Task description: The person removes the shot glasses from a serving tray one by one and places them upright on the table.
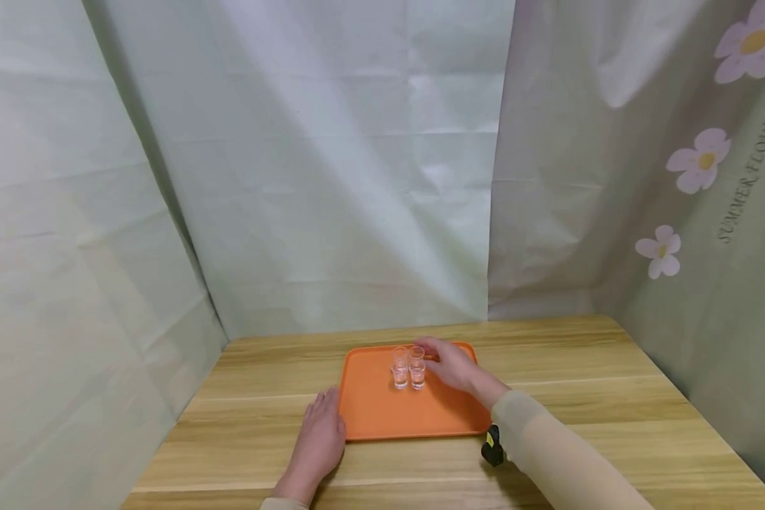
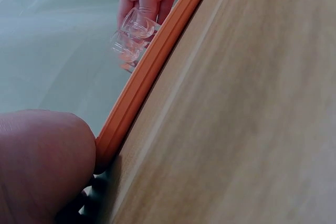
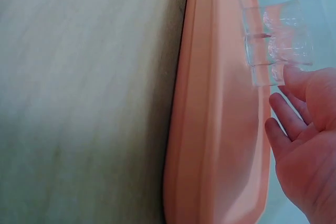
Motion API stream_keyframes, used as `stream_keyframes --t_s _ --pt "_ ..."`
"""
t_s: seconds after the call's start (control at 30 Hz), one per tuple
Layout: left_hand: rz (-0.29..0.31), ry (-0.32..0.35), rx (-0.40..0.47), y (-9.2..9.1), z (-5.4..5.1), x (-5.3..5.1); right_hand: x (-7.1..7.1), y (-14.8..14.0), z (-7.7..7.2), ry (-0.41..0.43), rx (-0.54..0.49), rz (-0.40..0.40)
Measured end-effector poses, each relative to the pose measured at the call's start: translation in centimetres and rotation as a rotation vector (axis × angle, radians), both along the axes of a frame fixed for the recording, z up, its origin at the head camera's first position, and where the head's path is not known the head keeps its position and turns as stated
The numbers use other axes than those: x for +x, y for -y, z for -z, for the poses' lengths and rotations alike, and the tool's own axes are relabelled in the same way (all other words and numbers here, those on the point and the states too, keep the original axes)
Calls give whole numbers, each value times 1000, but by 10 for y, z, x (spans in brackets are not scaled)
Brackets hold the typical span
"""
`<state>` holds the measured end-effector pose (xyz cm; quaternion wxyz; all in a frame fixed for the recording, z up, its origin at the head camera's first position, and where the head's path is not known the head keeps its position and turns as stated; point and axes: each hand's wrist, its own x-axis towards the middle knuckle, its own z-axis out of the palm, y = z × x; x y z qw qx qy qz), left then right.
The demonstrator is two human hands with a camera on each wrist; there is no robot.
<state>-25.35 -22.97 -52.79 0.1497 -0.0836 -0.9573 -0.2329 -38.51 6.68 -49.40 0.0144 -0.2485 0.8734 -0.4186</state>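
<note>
Several small clear shot glasses (image 1: 400,377) stand close together in two rows on an orange tray (image 1: 382,418). My right hand (image 1: 451,365) reaches over the tray from the right, its thumb and index finger about the back right glass (image 1: 416,354). In the right wrist view the thumb of that hand (image 3: 310,114) touches the nearest glass (image 3: 268,75), while the lower fingers stay apart from it. Flat on the table beside the tray's left edge lies my left hand (image 1: 320,435), fingers extended. Its thumb (image 2: 47,156) touches the tray's rim (image 2: 139,90) in the left wrist view.
The tray rests on a wood-grain table (image 1: 261,397). Pale curtains (image 1: 344,177) hang behind and at both sides; the right one carries printed flowers (image 1: 659,251) and lettering. A black and yellow device (image 1: 492,446) sits at my right wrist.
</note>
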Motion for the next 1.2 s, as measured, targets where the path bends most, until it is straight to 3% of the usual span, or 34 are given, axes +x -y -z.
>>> stream_keyframes --t_s 0.37,0.53,0.73,1.03,1.2 --pt "-1 -18 18 0 5 -3 2 3 1 -5 -6 17" --pt "5 2 7 0 1 -1 4 -1 2 -20 -56 43" --pt "2 4 -1 1 1 -2 10 -8 -1 -17 -140 122" --pt "10 -38 19 2 7 -3 30 -29 -14 -40 -145 279" --pt "19 -57 38 3 11 -5 40 -48 -19 -55 -150 316"
